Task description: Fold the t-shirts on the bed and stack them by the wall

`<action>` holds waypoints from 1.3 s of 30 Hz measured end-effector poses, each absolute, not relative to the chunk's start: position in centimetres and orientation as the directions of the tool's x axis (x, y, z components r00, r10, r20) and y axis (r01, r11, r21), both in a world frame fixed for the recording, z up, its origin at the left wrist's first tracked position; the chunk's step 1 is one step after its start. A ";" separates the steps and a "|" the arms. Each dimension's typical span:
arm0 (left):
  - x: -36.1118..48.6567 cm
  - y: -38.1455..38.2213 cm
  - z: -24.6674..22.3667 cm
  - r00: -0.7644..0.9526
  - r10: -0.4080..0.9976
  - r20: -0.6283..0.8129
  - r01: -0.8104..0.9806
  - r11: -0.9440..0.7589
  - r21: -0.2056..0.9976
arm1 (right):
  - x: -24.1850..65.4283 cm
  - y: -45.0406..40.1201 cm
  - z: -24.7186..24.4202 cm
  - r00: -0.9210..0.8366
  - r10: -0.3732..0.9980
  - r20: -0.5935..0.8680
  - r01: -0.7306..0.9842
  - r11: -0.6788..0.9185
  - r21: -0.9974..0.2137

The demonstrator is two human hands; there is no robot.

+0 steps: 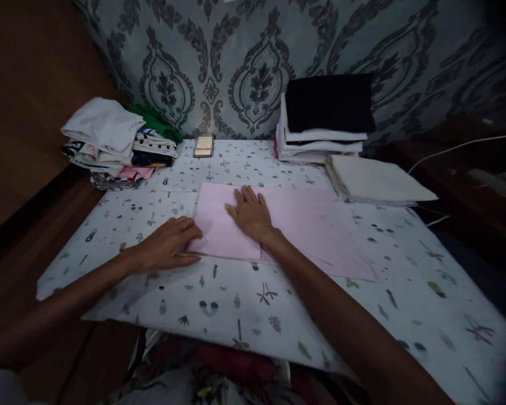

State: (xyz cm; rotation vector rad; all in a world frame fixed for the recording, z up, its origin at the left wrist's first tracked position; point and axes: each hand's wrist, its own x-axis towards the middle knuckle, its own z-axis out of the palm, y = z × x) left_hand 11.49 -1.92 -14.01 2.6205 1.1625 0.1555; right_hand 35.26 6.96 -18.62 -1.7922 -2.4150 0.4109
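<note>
A pink cloth (307, 219) lies flat on the table, its left part folded over so that a double layer sits on that side. Spread on this folded part, near its right edge, is my right hand (252, 214), palm down with the fingers pointing away from me. My left hand (171, 243) rests at the cloth's near left corner. Its fingers curl toward the edge and the thumb lies apart, below the corner. I cannot make out any cloth pinched between them.
Folded clothes are piled (105, 135) at the back left. A small box-like object (203, 145) lies by the patterned wall. Back right stands a stack topped with black cloth (331, 104), beside folded cream cloth (375, 177). A white cable (459, 145) runs past the right side.
</note>
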 end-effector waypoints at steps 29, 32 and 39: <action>16.2 5.9 -17.0 0.427 0.887 0.175 0.848 -0.460 0.263 | 35.5 6.0 -18.2 -0.349 0.937 0.015 0.888 0.336 -0.315; 17.3 7.6 -19.3 0.402 0.912 0.078 0.892 -0.409 0.192 | 35.6 6.0 -18.2 -0.345 0.938 0.039 0.879 0.337 -0.338; 16.5 8.1 -21.1 0.364 0.907 0.211 0.867 -0.413 0.278 | 35.6 4.7 -16.2 -0.327 0.944 0.032 0.874 0.315 -0.370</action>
